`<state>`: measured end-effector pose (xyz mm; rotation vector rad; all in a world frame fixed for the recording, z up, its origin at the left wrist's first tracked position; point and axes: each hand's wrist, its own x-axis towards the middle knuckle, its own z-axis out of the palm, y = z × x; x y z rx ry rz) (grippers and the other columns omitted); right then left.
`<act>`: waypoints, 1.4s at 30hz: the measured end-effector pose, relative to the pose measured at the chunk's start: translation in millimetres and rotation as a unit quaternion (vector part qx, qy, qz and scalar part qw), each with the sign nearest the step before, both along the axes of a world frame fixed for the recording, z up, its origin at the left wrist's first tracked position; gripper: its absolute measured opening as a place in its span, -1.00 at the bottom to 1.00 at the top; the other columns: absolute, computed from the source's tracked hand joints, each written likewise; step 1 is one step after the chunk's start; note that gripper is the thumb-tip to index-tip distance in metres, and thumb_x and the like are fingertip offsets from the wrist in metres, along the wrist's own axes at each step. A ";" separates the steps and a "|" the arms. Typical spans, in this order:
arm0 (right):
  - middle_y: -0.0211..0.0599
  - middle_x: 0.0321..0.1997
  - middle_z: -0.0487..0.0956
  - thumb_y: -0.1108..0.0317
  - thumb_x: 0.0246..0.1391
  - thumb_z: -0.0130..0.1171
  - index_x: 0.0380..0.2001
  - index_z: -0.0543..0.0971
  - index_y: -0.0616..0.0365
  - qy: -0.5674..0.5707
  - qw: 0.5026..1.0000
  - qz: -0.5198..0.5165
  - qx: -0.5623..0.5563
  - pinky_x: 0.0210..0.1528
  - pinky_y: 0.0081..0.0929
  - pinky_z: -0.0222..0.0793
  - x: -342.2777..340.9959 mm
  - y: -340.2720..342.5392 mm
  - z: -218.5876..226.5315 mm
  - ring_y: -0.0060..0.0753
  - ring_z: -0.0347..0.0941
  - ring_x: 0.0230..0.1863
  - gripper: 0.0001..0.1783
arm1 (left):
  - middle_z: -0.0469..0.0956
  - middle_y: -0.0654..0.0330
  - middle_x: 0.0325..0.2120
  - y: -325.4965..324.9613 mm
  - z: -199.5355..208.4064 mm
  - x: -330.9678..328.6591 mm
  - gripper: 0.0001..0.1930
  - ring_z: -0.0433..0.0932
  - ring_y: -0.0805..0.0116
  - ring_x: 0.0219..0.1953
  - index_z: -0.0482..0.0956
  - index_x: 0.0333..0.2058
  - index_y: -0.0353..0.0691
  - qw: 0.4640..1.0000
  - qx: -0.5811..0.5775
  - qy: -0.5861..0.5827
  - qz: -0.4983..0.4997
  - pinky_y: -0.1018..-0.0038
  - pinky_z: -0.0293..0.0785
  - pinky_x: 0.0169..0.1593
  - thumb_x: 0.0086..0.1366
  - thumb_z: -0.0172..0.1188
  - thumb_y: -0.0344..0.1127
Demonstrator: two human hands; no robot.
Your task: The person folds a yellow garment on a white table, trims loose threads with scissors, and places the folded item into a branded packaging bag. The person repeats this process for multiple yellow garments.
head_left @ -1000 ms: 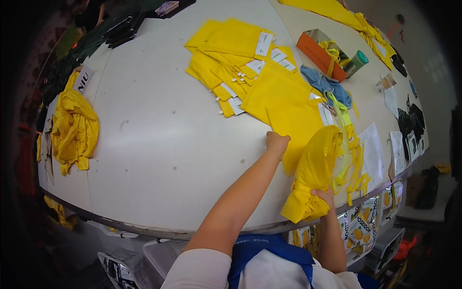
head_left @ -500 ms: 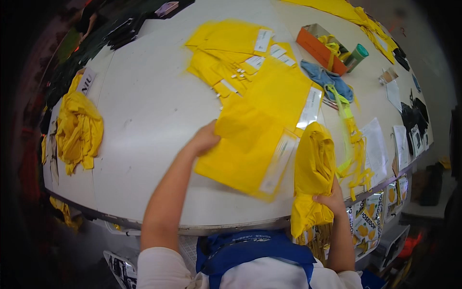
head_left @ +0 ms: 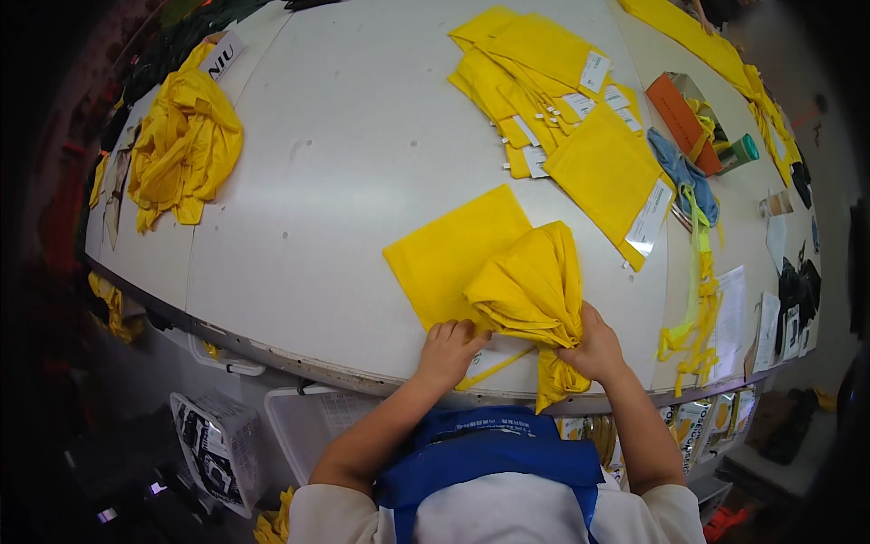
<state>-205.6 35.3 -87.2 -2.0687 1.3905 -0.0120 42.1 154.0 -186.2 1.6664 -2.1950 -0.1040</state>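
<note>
A flat yellow fabric pouch [head_left: 458,249] with a white label lies near the table's front edge. My left hand [head_left: 450,352] grips its near end beside the label, fingers bent over the edge. Bunched yellow cloth [head_left: 535,276], perhaps a folded garment, is squeezed at its lower part in my right hand [head_left: 598,346]. The bundle's rounded top leans over the pouch's right side and hides part of it, and a loose end hangs down at the table edge. Farther right lies another labelled yellow pouch [head_left: 612,177], below a stack of similar pouches [head_left: 517,72].
A crumpled yellow cloth heap [head_left: 186,145] lies at the far left. On the right are an orange box [head_left: 680,113], a green-lidded canister [head_left: 739,154], blue denim cloth [head_left: 675,163], yellow straps [head_left: 698,299] and papers [head_left: 729,313]. A white basket [head_left: 213,449] stands below the table edge.
My left hand has brought the pouch away from the stack, nearer and turned with its label toward me. My right hand has moved the bunched cloth left, over the pouch. The view has shifted.
</note>
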 end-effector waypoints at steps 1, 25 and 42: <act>0.02 -0.01 0.45 0.24 -0.35 0.33 0.16 0.18 0.14 0.009 1.000 0.023 0.005 -0.07 -0.19 0.39 -1.5 0.4 -0.4 0.10 0.42 -0.06 -0.08 | 0.41 0.13 -0.21 -1.8 -1.6 1.7 -0.44 0.38 0.14 -0.21 0.41 -0.05 -0.06 1.000 -0.010 -0.001 -0.007 0.29 0.30 -0.13 -0.11 0.32 -0.22; 0.12 -0.10 0.50 0.30 -0.32 0.33 0.22 0.15 0.09 0.029 0.997 -0.065 0.043 -0.07 -0.21 0.39 5.6 22.6 30.0 0.12 0.45 -0.09 -0.06 | 0.37 0.05 -0.29 -32.9 83.4 10.7 -0.51 0.39 0.10 -0.27 0.43 0.02 -0.25 0.978 -0.060 0.193 0.054 0.36 0.41 -0.19 0.03 0.07 -0.55; 0.13 -0.07 0.50 0.31 -0.30 0.31 0.25 0.12 0.13 -0.040 0.986 -0.139 0.085 0.00 -0.29 0.36 32.8 25.3 28.5 0.10 0.44 -0.03 -0.04 | 0.41 0.06 -0.38 -26.3 81.1 -14.6 -0.75 0.41 0.04 -0.31 0.43 -0.33 -0.28 0.965 -0.113 0.236 0.031 0.28 0.38 -0.19 -0.07 0.12 -0.58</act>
